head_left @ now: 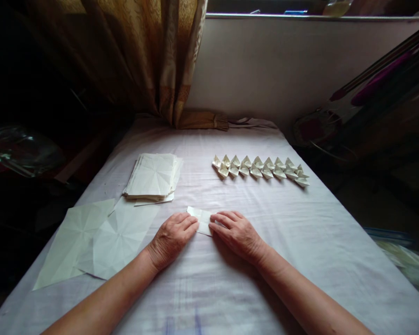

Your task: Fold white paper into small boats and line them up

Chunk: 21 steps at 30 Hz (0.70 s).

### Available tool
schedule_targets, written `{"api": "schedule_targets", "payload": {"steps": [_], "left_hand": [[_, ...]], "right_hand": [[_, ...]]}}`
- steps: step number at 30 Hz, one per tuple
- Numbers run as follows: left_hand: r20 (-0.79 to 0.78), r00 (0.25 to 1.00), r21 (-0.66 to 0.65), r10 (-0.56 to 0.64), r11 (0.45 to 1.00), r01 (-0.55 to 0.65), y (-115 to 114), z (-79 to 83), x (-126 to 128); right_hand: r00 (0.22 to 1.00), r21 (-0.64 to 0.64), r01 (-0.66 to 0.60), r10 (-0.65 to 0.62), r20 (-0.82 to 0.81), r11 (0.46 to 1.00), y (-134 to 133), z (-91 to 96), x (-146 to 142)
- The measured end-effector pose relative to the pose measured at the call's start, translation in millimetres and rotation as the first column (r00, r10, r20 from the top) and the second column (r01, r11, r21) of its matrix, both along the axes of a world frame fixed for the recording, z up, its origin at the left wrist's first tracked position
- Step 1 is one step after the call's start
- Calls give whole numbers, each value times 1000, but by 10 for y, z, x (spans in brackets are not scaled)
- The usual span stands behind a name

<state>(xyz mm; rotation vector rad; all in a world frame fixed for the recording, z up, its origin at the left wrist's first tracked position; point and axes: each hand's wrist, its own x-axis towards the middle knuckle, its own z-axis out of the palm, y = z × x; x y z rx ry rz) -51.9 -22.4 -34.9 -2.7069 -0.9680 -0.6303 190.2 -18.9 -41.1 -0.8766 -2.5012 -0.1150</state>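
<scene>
A small folded piece of white paper (203, 220) lies on the cloth-covered table, between my two hands. My left hand (174, 235) has its fingers closed on the paper's left end. At the other end, the fingers of my right hand (236, 232) are together on the paper's right edge; the thumbs are hidden. Beyond my left hand sits a stack of creased paper sheets (152, 174). Two loose creased sheets (120, 237) overlap to the left of my left forearm. Past my right hand, several folded paper boats (256, 167) stand in two close rows.
A pale cloth (317, 260) covers the table. At its far edge hangs a gold curtain (167, 60) before a pale wall (251, 65). Clear plastic wrapping (28, 149) is in the dark on the left. Bundled items (405, 251) lie low beyond the right edge.
</scene>
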Motion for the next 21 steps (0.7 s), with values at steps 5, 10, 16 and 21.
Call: {"api": "schedule_targets", "payload": {"steps": [5,10,16,21], "left_hand": [[71,997,-143,-3,990,13,-57,13,-44],[76,996,-207,34,978,-18,-21,74,5],[95,990,-109,102,990,-92,-75,45,130],[143,983,-99,118,990,-104,-102,47,142]], "right_hand": [[999,-31,-17,18,32,999,-12,15,-9],[1000,-73,-18,19,10,997,21,14,-17],[999,-122,25,-28,-26,992,-24,49,-56],[1000,-196,6,-12,-27,981,-61,48,-96]]}}
